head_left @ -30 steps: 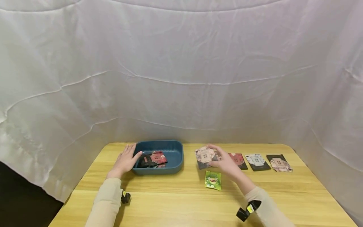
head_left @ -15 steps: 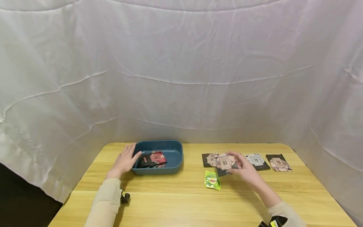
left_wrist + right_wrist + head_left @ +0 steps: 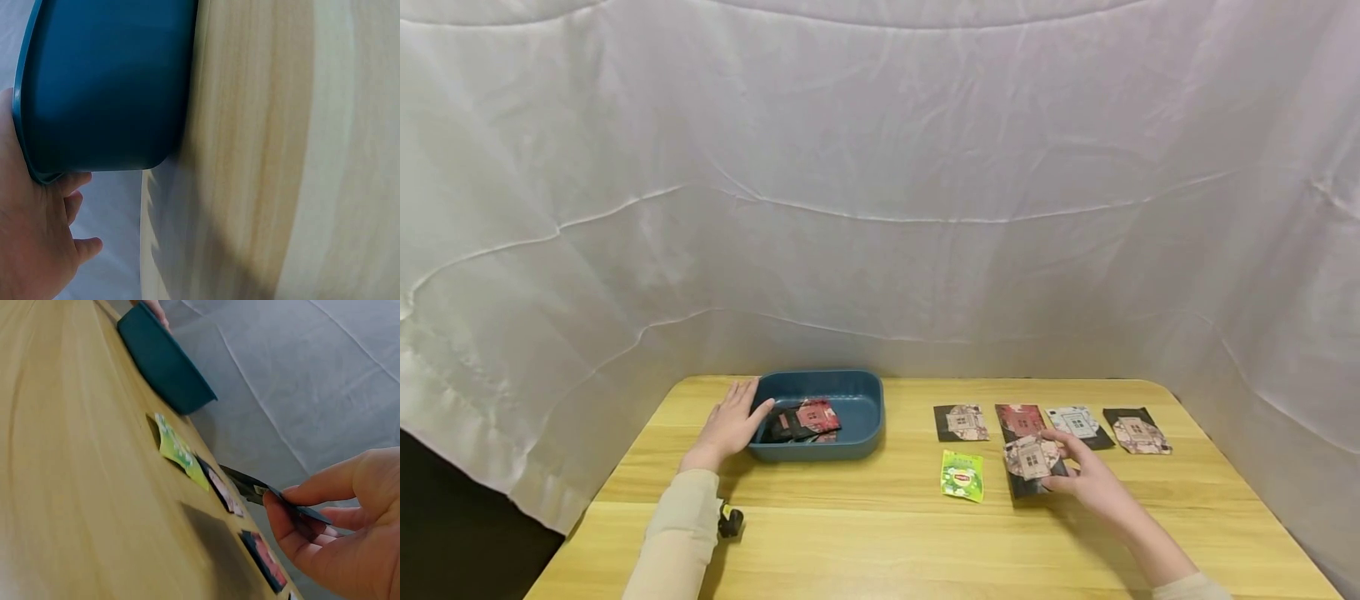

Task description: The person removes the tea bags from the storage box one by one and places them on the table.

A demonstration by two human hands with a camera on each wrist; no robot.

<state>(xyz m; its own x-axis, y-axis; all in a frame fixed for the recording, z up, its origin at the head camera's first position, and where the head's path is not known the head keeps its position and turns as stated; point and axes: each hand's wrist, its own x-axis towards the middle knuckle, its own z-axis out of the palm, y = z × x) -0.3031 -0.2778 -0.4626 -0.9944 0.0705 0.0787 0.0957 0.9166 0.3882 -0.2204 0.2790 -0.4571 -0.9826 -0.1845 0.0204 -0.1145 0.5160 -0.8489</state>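
My left hand (image 3: 727, 423) rests at the left end of a blue plastic bin (image 3: 831, 452), its thumb over the rim. In the left wrist view the fingertips (image 3: 87, 248) point down outside the end wall. My right hand (image 3: 1097, 479) pinches a black tea bag sachet (image 3: 1032, 460) with a pale pink flower print between thumb and fingers. The right wrist view shows this sachet (image 3: 250, 485) nearly edge-on, raised above the table with its shadow below. In the head view it overlaps the lower part of a red-and-black sachet (image 3: 1021, 418).
Several sachets, red and black among them (image 3: 814, 417), lie in the bin. On the wooden table (image 3: 880, 533) are a pink-and-black sachet (image 3: 961, 423), a green tea packet (image 3: 962, 477), a white-and-black sachet (image 3: 1081, 427) and another pink-and-black one (image 3: 1138, 431). A pale curtain (image 3: 880, 275) surrounds the table.
My right hand has moved right and toward the near edge, carrying the sachet from over the leftmost pink-and-black one past the red one. My left hand and the bin stay put.
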